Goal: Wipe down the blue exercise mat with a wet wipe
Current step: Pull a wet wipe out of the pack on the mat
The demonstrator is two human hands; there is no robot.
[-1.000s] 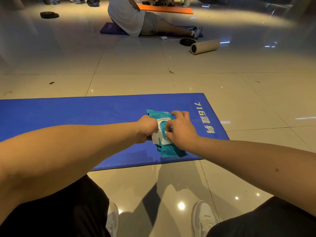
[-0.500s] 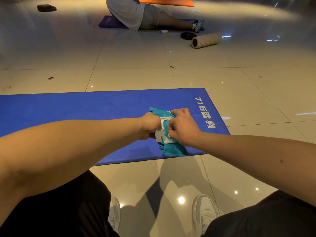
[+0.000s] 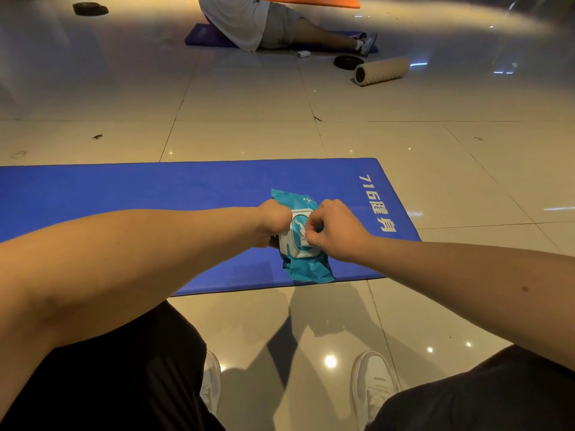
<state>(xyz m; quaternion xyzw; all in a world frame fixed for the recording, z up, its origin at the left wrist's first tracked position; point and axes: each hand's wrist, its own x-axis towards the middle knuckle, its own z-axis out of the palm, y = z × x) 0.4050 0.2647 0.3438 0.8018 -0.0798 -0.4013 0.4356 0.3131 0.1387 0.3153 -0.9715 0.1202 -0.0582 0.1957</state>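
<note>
blue mat (image 3: 155,194): wipe pack (image 3: 306,265) between left hand (image 3: 273,223), right hand (image 3: 336,231) grip.

Only the wipes pack (image 3: 306,269) interrupts the blue mat (image 3: 124,191).

Both forearms bare, no sleeves in view, no watch or rings afaict. Loose black fabric shorts (image 3: 130,377) w/ white low-top lace-up sneakers (image 3: 373,384).

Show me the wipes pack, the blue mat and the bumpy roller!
wipes pack (image 3: 306,267): head view, teal wrapper's near end.
blue mat (image 3: 124,188): head view, bare top surface.
bumpy roller (image 3: 385,70): head view, ridged side.
</note>
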